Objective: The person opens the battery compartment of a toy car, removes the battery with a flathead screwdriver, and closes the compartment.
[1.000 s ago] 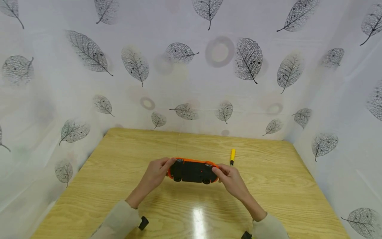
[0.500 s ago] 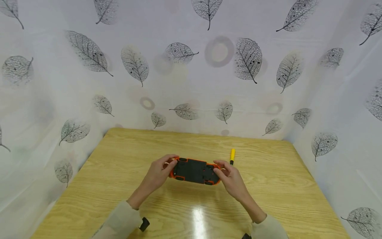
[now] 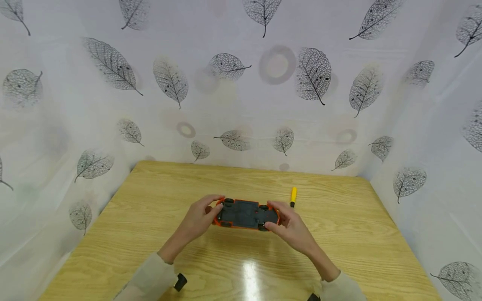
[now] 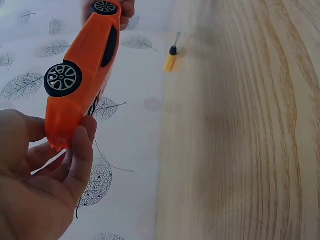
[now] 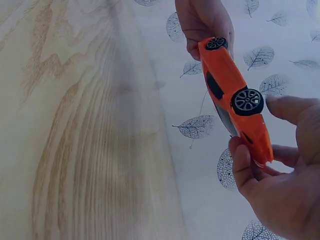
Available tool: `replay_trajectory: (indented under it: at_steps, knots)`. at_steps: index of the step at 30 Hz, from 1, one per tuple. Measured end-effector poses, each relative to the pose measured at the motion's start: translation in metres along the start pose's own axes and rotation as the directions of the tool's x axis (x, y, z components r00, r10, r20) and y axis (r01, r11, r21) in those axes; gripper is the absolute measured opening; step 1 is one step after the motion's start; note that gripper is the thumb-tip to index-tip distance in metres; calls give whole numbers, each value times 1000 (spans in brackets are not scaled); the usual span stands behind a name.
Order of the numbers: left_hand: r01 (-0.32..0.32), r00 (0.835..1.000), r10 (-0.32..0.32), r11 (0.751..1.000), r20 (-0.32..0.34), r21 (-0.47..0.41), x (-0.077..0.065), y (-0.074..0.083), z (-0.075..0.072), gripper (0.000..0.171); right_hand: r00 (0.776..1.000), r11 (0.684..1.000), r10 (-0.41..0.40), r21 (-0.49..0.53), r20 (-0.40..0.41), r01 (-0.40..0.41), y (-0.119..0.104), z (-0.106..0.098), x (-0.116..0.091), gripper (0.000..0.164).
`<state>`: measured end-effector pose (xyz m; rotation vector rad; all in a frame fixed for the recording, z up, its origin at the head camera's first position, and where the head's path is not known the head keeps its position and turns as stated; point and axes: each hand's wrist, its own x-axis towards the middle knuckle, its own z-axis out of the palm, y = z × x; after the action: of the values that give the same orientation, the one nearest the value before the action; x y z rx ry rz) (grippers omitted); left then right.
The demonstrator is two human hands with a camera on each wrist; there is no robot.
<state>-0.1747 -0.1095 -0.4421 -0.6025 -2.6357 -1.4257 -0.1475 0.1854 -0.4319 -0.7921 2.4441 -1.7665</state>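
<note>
An orange toy car (image 3: 244, 214) is held above the wooden table with its black underside and wheels facing the head camera. My left hand (image 3: 200, 215) grips one end of it, thumb on the underside. At the other end my right hand (image 3: 295, 228) holds the car, its thumb by a wheel. The left wrist view shows the orange side of the toy car (image 4: 85, 70) with the left fingers curled round its end. In the right wrist view the right thumb lies near a spoked wheel (image 5: 247, 101), the other fingers under the car's end.
A screwdriver (image 3: 293, 197) with a yellow and black handle lies on the wooden table (image 3: 150, 225) behind the right hand. White sheeting with a leaf print (image 3: 241, 104) encloses the table at the back and sides.
The toy car has been tipped so that its underside faces the head camera more fully. The right thumb has shifted along the underside toward the near wheel. The screwdriver has stayed put.
</note>
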Motion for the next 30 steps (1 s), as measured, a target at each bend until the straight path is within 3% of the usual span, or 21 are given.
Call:
replay_trajectory:
  at_steps: [5, 9, 14, 17, 23, 30]
  knots:
    - [-5, 999, 6, 1000, 46, -14, 0, 0, -5, 42, 996, 995, -17, 98, 88, 8, 20, 0, 0, 73]
    - [2, 991, 1, 1000, 137, -26, 0, -2, -7, 66, 995, 992, -30, 127, 99, 17, 21, 1, 0, 78]
    - [-46, 969, 50, 999, 241, -23, 1, -8, -9, 93, 996, 992, -3, 130, 92, -9, 17, 2, 1, 77]
    - [-50, 964, 63, 997, 257, -54, 2, -9, -9, 93, 995, 991, 24, 130, 95, -36, 10, 1, 1, 76]
    - [3, 963, 32, 992, 267, -129, 3, -7, -8, 83, 993, 992, 39, 113, 111, -52, -11, -1, 1, 74]
    - [104, 941, -10, 960, 339, -260, 3, -7, -7, 84, 991, 992, 29, 119, 130, -45, 3, -4, 1, 75]
